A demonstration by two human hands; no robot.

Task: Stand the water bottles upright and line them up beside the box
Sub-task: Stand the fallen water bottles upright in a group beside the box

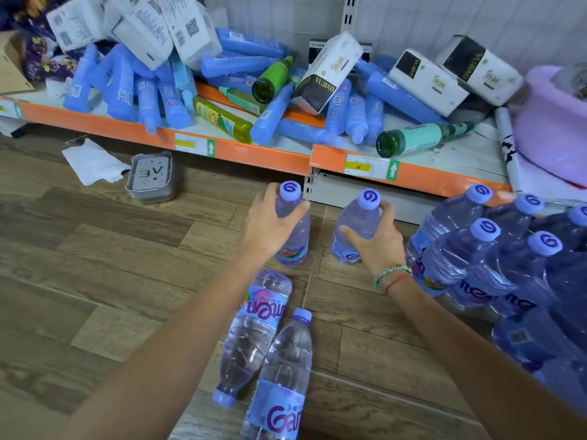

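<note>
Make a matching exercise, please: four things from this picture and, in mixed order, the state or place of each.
1. left hand
2. two bottles nearest the camera
3. green glass bottle
4. grey tin

a. lying on the shelf
b. on the floor under the shelf edge
c. gripping an upright bottle
d. lying on the floor

Pairs: 1-c, 2-d, 3-a, 4-b

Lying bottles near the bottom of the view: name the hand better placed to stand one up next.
Left, marginally. Both hands are busy: the left hand grips one upright bottle, the right hand another. The two lying bottles rest beneath the left forearm.
</note>
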